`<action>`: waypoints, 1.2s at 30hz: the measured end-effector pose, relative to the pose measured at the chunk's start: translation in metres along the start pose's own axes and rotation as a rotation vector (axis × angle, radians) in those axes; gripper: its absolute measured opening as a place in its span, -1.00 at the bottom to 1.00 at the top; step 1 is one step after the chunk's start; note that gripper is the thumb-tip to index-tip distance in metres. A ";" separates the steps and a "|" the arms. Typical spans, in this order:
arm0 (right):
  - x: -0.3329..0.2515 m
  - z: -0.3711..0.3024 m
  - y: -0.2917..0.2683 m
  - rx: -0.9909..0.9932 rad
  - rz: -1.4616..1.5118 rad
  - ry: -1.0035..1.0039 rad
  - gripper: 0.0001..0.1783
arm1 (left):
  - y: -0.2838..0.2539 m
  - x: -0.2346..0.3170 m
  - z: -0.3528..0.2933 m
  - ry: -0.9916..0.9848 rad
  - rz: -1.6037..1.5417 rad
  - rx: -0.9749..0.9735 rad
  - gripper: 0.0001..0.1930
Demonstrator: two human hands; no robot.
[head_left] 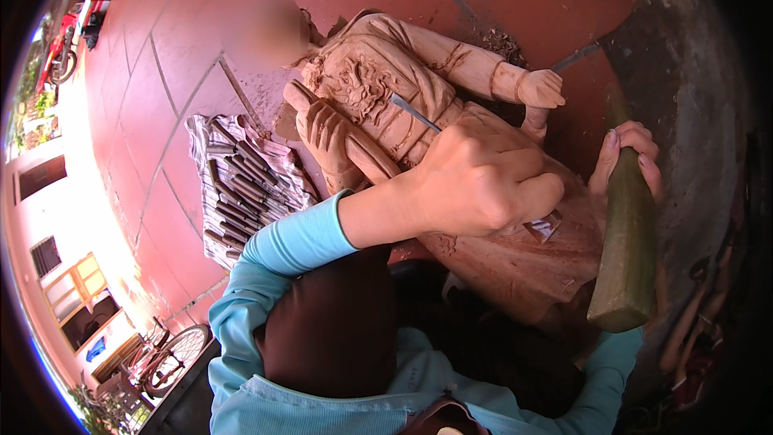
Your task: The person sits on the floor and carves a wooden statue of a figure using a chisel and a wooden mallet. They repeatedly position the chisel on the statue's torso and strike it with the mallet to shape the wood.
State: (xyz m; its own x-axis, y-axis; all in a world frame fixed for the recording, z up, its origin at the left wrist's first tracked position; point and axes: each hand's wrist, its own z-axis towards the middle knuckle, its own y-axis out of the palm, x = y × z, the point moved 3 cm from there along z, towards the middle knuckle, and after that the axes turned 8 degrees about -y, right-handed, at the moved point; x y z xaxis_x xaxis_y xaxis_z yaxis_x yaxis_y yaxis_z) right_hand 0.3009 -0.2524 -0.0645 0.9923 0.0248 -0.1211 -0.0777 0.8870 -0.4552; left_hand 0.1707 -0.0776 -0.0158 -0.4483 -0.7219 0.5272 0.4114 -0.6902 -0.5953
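A carved wooden statue (475, 72) of a robed figure lies across the space before me, its head end toward the upper left and blurred. My left hand (483, 181) is closed in a fist round a chisel (415, 111). The metal blade sticks out at the upper left, over the figure's waist, while the fist hides most of the handle. A small striped patch (544, 226) shows just below this fist. At the right, my right hand (632, 153) wraps round the narrow part of a greenish wooden mallet (624, 266), whose thick end points down toward me.
Several carving chisels (241, 193) lie on a striped cloth (197, 141) left of the statue. Red tiles (137, 185) cover the floor, with wood shavings (503, 44) beyond the statue's arm. A bicycle (173, 358) stands at the lower left, a red motorbike (63, 52) at the far left.
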 end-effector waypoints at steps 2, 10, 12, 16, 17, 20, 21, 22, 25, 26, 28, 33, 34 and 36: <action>-0.005 0.009 0.007 -0.164 -0.153 -0.012 -0.41 | 0.000 -0.002 0.003 -0.002 0.010 0.039 -0.83; 0.001 0.009 0.006 -0.234 -0.144 0.065 -0.38 | 0.000 -0.004 0.008 -0.061 0.049 0.020 -0.82; -0.001 0.004 0.005 -0.185 -0.113 0.123 -0.38 | -0.002 -0.008 0.009 -0.072 0.109 0.011 -0.82; 0.001 0.002 0.006 -0.107 -0.036 0.137 -0.39 | -0.002 -0.007 0.014 -0.060 0.033 0.023 -0.79; 0.001 0.004 0.008 -0.128 -0.051 0.117 -0.40 | -0.001 -0.008 0.015 -0.049 0.057 0.065 -0.77; 0.001 0.001 0.003 -0.204 -0.108 0.111 -0.41 | -0.008 0.010 0.017 -0.021 0.224 0.146 -0.69; 0.003 -0.001 0.003 -0.183 -0.105 0.125 -0.41 | -0.009 0.018 0.017 0.020 0.283 0.237 -0.67; 0.006 -0.001 0.006 -0.148 -0.049 0.125 -0.43 | -0.010 0.020 0.017 0.027 0.243 0.161 -0.69; 0.006 -0.001 0.007 -0.175 0.031 0.108 -0.45 | -0.004 0.012 0.011 -0.015 0.075 -0.023 -0.76; 0.005 0.000 0.009 -0.193 0.020 0.107 -0.46 | 0.000 0.008 0.008 -0.040 0.013 -0.077 -0.77; 0.003 0.004 0.009 -0.229 -0.007 0.107 -0.46 | 0.003 0.006 0.006 -0.051 0.034 -0.058 -0.79; 0.006 -0.001 0.007 -0.197 0.049 0.099 -0.45 | 0.001 0.005 0.005 -0.085 0.013 -0.039 -0.80; 0.007 -0.003 0.006 -0.182 0.066 0.099 -0.45 | 0.000 0.005 0.005 -0.088 0.003 -0.018 -0.81; 0.007 -0.004 0.004 -0.133 0.088 0.110 -0.44 | -0.002 0.005 0.005 -0.084 -0.021 0.030 -0.82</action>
State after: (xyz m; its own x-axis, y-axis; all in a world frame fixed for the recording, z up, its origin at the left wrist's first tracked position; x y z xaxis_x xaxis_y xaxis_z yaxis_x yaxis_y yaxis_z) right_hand 0.3068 -0.2507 -0.0711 0.9653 0.0428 -0.2576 -0.1830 0.8147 -0.5503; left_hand 0.1720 -0.0803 -0.0087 -0.3894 -0.7082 0.5889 0.4266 -0.7053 -0.5662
